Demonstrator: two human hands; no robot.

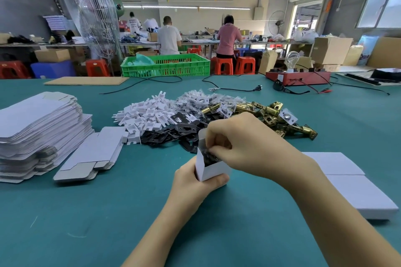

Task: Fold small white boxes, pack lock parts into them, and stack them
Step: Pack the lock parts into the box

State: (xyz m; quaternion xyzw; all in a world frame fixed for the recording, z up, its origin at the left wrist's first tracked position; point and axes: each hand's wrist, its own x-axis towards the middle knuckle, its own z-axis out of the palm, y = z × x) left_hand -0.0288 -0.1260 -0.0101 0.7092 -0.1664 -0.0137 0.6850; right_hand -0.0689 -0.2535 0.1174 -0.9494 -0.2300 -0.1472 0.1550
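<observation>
box: I'm holding the small white box point(211, 170) upright at lower centre of the frame, mouth up, so parts are dropping in and staying in.
left grip: my left hand point(195, 182) is wrapping round the box's lower half, thumb across the front face; it's bracing the carton so it isn't tipping or collapsing under the push.
right grip: my right hand point(240, 143) is coming in from above, fingers curled and pinching a dark part point(209, 155) at the box mouth. I'm judging it as a bagged or black piece being seated inside; too shadowed to say which.
top flap: the flap point(202, 135) is standing open at the back, keeping the opening free while I'm loading.
supplies: the lock parts are lying in one heap just behind the box: white plastic pieces point(143, 115) left of centre, black plates point(173, 134) in front of them, bagged hardware point(201, 98) behind, brass latches point(273, 115) right of centre. All are sitting within arm's reach so one hand is fetching while the other is holding.
flat blanks: unfolded cartons point(36, 132) are stacked at left of the frame, one loose blank point(93, 156) lying beside the stack, ready for the next fold.
finished boxes: closed white boxes point(351, 186) are lying side by side at right of the frame on the green counter point(108, 212), on the outgoing side.
stage: I'm judging packing as in hand; closing and stacking not yet done for this box.
</observation>
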